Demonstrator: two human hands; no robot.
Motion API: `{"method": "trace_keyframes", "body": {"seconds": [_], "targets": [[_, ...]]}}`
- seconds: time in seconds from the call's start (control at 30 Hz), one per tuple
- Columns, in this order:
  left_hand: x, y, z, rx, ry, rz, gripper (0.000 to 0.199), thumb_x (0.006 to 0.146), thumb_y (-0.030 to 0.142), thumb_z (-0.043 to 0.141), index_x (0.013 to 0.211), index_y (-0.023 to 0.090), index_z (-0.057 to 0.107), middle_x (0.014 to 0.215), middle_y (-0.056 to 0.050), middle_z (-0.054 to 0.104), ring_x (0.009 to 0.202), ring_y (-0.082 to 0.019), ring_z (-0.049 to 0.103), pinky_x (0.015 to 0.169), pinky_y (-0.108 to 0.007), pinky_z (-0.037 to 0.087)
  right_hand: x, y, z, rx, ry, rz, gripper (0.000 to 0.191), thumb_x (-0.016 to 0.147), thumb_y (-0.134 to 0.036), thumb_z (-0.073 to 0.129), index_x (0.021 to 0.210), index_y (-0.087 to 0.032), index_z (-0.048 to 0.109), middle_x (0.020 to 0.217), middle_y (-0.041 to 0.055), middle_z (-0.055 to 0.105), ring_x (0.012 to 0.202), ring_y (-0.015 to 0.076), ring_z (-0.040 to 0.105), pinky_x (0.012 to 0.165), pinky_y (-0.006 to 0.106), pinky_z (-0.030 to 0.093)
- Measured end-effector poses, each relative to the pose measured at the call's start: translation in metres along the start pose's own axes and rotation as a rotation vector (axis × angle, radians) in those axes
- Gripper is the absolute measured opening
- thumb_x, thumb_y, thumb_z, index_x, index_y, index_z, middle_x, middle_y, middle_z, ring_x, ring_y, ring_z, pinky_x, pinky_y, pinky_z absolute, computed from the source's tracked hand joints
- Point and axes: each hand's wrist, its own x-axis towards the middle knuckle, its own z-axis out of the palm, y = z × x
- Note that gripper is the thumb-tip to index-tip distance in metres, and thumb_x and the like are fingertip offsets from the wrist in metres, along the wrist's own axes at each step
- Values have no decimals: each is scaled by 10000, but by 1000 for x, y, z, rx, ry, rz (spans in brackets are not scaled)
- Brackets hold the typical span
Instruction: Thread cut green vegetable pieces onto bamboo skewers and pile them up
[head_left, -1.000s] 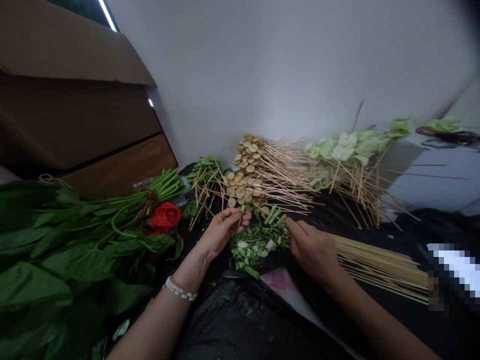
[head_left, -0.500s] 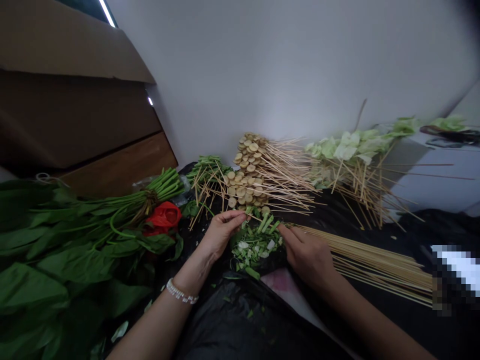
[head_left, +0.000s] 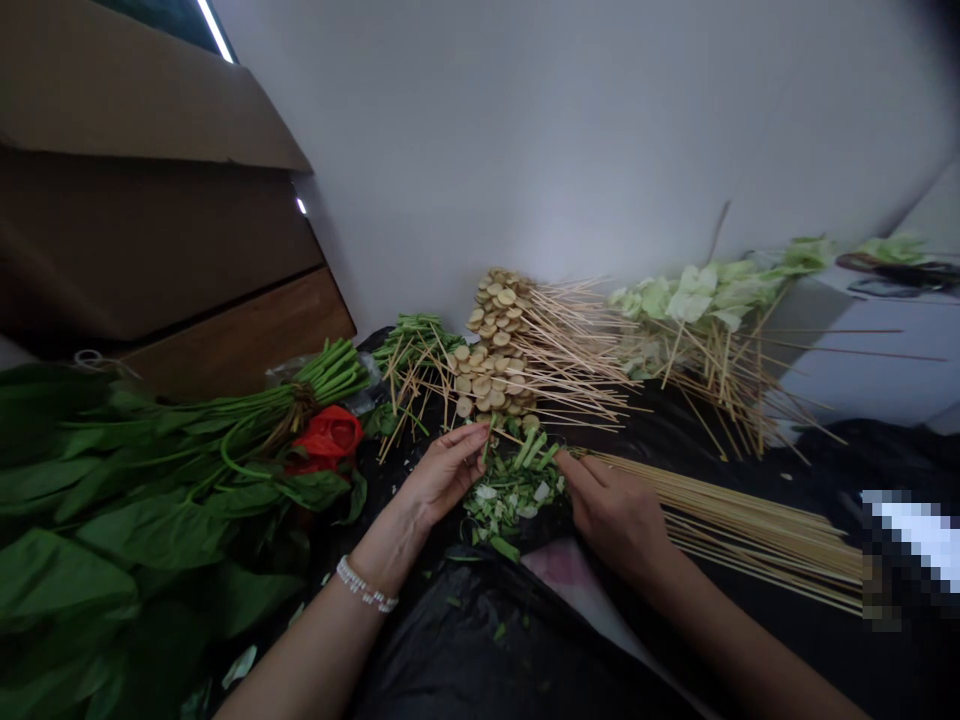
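My right hand (head_left: 611,505) is closed on a thin wooden skewer (head_left: 511,436), which points left toward my other hand. Several cut green stem pieces (head_left: 534,448) lie along the skewer near my right fingers. My left hand (head_left: 446,470) pinches a short green stem (head_left: 488,440) at the skewer's left end; the fingertips partly hide how the two meet. Below both hands sits a heap of chopped greens (head_left: 510,500) with pale bits among it. A white beaded bracelet (head_left: 365,585) circles my left wrist.
Leafy green stalks (head_left: 187,470) lie at left beside a red plastic bag (head_left: 330,435). Skewered round slices (head_left: 495,345) are stacked by the wall, with skewered green stems (head_left: 418,345) left of them and skewered pale leaves (head_left: 697,295) to the right. Bare skewers (head_left: 742,520) lie right of my hand.
My left fingertips have shifted slightly and more of the green stem shows upright between them. My right hand keeps its place with the skewer.
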Motion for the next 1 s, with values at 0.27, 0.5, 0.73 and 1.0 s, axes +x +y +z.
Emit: {"method": "trace_keyframes", "body": {"seconds": [0.27, 0.5, 0.73, 1.0], "targets": [[-2, 2, 2, 1, -20, -6, 126, 725, 75, 730, 848, 103, 725, 765, -36, 706, 635, -74, 623, 566, -161, 486, 0, -1, 0, -3, -6, 6, 289, 888, -143, 444, 1085, -167, 655, 694, 3, 606, 567, 127, 515, 563, 281, 291], [-1, 2, 1, 32, -18, 32, 154, 654, 94, 787, 798, 120, 740, 755, -34, 723, 650, -77, 626, 610, -167, 494, 0, -2, -1, 11, -14, 11, 309, 877, -129, 431, 1083, -168, 658, 686, 3, 601, 563, 121, 512, 558, 276, 295], [-1, 4, -3, 115, -29, 86, 294, 519, 169, 874, 777, 114, 746, 738, -51, 732, 700, -119, 651, 721, -235, 509, 0, -7, -1, 53, -56, 49, 331, 851, -110, 430, 1084, -191, 650, 729, 6, 631, 591, 120, 546, 549, 273, 311], [-5, 1, -1, 130, -76, 3, 289, 521, 176, 875, 774, 118, 748, 753, -47, 725, 689, -98, 629, 695, -207, 480, -4, -8, 4, 103, -55, 16, 318, 866, -121, 439, 1113, -175, 632, 767, 10, 651, 601, 119, 568, 557, 267, 332]]}}
